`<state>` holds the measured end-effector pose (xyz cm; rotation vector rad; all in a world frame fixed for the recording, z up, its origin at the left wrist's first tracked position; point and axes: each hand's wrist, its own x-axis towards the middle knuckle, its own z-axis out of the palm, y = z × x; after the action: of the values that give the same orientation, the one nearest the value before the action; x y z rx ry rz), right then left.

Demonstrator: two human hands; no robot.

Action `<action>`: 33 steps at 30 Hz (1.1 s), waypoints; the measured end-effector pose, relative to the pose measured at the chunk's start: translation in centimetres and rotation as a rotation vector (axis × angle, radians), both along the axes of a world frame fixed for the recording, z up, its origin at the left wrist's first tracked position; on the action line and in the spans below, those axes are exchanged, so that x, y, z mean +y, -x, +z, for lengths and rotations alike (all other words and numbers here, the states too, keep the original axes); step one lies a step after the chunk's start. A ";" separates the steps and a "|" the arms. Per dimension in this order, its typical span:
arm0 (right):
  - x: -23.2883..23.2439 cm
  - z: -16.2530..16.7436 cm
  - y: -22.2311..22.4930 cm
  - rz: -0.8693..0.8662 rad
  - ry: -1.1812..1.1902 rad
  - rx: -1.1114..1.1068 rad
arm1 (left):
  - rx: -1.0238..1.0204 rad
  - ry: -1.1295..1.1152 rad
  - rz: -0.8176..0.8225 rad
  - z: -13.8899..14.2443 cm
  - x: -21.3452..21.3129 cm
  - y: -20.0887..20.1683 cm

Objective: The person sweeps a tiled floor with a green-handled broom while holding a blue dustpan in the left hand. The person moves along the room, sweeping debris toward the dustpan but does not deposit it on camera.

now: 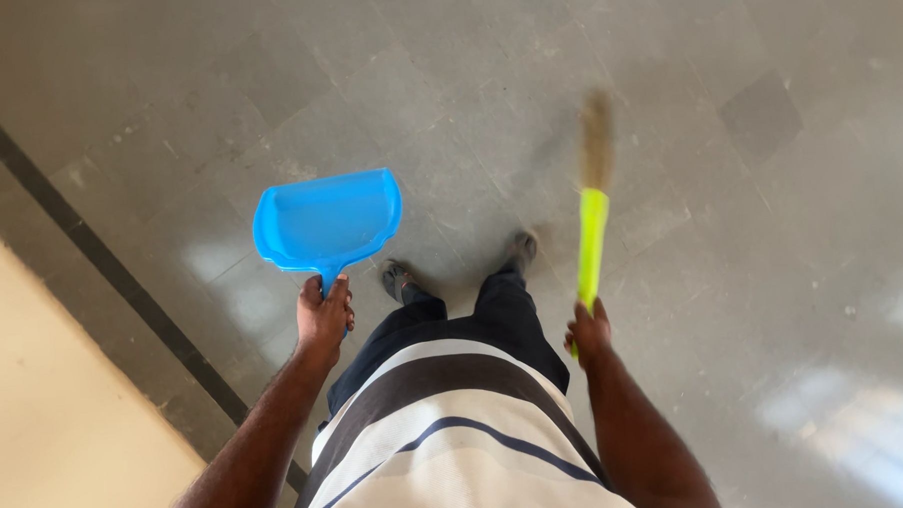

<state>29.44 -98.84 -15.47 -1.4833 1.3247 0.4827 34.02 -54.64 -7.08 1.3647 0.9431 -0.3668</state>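
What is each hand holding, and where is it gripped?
Left hand holds the blue dustpan by its handle; right hand grips the broom near its handle's end.

You have no packages, labels, signs or screens before you here. As far as the slightly blurred view lets you tell, nothing in sight carries any sticker or printed panel

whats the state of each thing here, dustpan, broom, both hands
dustpan: blue, held off the floor by its handle, looks empty
broom: green handle, bristle end blurred, pointing down toward the floor
left hand: closed around the dustpan handle
right hand: closed around the broom handle
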 end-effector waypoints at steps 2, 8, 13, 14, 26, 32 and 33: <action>-1.9 -0.5 1.0 -0.071 0.024 0.051 | -0.005 0.009 0.028 0.0 -0.4 0.1; -9.1 -1.8 -3.7 -0.434 -0.158 0.178 | -0.022 -0.044 0.208 -0.1 -3.9 0.4; -11.7 -2.7 -10.0 -0.077 -0.250 0.317 | 0.025 -0.059 0.342 0.0 -9.9 0.4; -11.8 -3.0 -11.6 0.137 -0.238 0.328 | 0.025 -0.057 0.358 0.0 -11.3 -0.1; -11.3 -1.5 -33.4 0.850 -0.082 -0.132 | 0.015 0.033 0.390 -1.6 -23.6 -6.5; -19.5 -1.7 -28.6 0.620 0.010 -0.147 | -0.039 0.035 0.463 -1.6 -24.1 -8.3; -20.9 -1.8 -27.5 0.595 0.025 -0.125 | -0.038 0.033 0.490 -1.5 -23.9 -8.3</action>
<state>56.98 -119.75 -17.25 -1.8944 0.7776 0.7372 42.29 -78.55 -8.58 1.0612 1.1944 0.0166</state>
